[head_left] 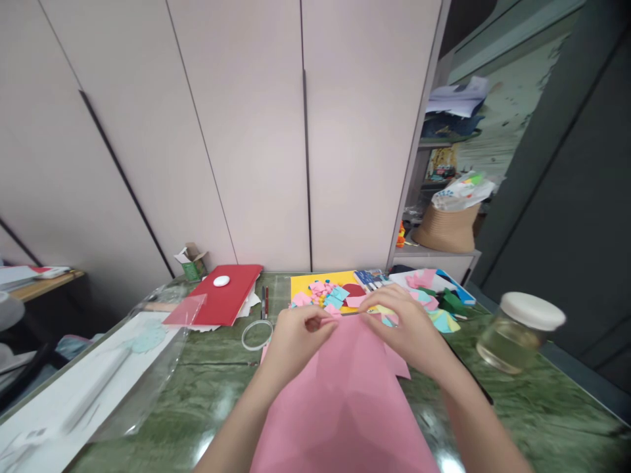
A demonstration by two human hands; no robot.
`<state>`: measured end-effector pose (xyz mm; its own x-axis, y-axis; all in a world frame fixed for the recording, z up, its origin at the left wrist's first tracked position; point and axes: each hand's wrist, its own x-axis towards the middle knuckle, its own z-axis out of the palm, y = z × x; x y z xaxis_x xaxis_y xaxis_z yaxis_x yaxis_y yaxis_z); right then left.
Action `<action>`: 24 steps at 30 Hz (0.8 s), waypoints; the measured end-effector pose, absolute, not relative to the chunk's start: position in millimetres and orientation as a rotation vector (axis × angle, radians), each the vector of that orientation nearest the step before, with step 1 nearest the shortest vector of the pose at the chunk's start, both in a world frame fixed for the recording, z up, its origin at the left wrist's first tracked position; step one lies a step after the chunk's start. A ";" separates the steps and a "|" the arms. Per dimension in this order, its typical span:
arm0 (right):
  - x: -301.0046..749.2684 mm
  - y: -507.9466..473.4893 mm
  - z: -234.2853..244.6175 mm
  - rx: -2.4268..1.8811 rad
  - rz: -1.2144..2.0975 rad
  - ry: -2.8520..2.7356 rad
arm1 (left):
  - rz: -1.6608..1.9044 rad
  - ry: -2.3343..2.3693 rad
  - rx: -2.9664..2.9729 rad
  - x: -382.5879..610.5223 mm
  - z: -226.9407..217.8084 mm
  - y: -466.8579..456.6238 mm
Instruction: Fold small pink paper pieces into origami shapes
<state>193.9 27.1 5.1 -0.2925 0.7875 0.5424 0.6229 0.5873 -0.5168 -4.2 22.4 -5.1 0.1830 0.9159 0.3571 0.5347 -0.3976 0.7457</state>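
A large pink paper sheet (345, 401) lies on the green marble table (217, 381) right in front of me. My left hand (296, 335) pinches the sheet's far edge, fingers curled shut on it. My right hand (411, 328) grips the same far edge a little to the right, fingers bent over the paper. Just beyond my hands lies a yellow sheet (308, 286) covered with small pink and blue paper squares (328, 295).
A glass jar with a white lid (520, 332) stands at the right. A red folder (224, 299) with a white oval on it, a tape ring (256, 334) and a pen (266, 302) lie to the left. Clear plastic wrap (123, 368) covers the left side. Cabinet doors stand behind.
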 end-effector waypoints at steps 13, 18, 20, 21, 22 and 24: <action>169.7 22.1 -3.2 -1.052 0.291 -2.076 | 1.053 1.228 2.299 -0.3 -12.3 20.4; 177.3 20.5 1.3 -1.058 0.325 -2.063 | 1.144 1.212 2.304 -2.4 -7.1 15.3; 183.0 20.0 3.1 -1.075 0.322 -2.061 | 1.189 1.210 2.280 -4.6 -4.1 13.4; 186.1 19.9 4.1 -1.089 0.323 -2.060 | 1.215 1.208 2.271 -6.0 -2.8 13.0; 189.1 20.0 5.0 -1.102 0.324 -2.061 | 1.233 1.205 2.266 -7.4 -1.9 12.9; 195.6 21.3 6.4 -1.122 0.322 -2.069 | 1.262 1.215 2.255 -10.7 -1.0 14.0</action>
